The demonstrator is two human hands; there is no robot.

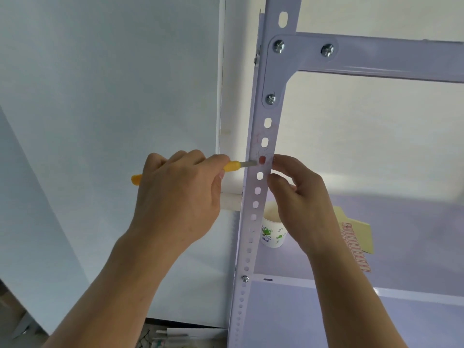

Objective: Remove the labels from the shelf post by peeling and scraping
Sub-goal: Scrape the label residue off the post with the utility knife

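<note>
A white perforated shelf post (253, 217) runs up the middle of the view. A small red label remnant (262, 159) covers one hole, with faint pink residue above it. My left hand (180, 194) grips a yellow-handled scraper (234, 165); its metal blade tip touches the post just left of the red remnant. My right hand (298, 197) sits on the post's right edge at the same height, thumb and fingertips curled against it beside the remnant.
A horizontal shelf beam (376, 56) is bolted to the post above. On the lower shelf (414, 285) stand a patterned paper cup (272, 233) and a yellow card with red print (357, 237). A white wall lies left; clutter sits on the floor below.
</note>
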